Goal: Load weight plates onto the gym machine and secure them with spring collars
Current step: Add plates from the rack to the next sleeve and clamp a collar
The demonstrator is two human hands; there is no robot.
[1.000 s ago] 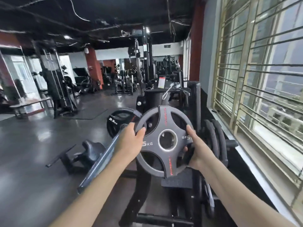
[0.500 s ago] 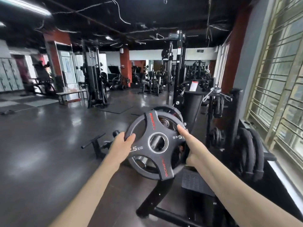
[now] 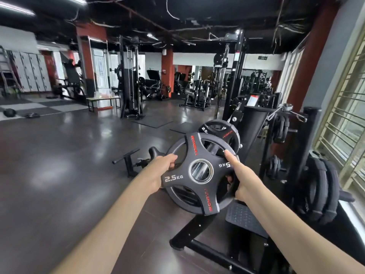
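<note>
I hold a black 2.5 kg weight plate (image 3: 199, 191) with red lettering upright in front of me. My left hand (image 3: 161, 171) grips its left rim and my right hand (image 3: 240, 179) grips its right rim, index finger stretched along the edge. The chrome end of the machine's sleeve (image 3: 201, 171) shows through the plate's centre hole. A second 2.5 kg plate (image 3: 221, 131) sits on the same sleeve just behind. A steel spring collar (image 3: 285, 107) rests on top of the plate rack at the right.
A plate storage rack (image 3: 308, 147) stands at the right with several large black plates (image 3: 320, 190) on its pegs. The machine's black base frame (image 3: 199, 232) and footplate (image 3: 245, 219) lie below my hands. A barred window (image 3: 347, 115) runs along the right wall. Open dark floor (image 3: 69, 165) spreads left.
My view has swung left and the plate has moved from near the storage rack to the machine's sleeve, so that the chrome end now shows in its hole. Both hands kept their grip.
</note>
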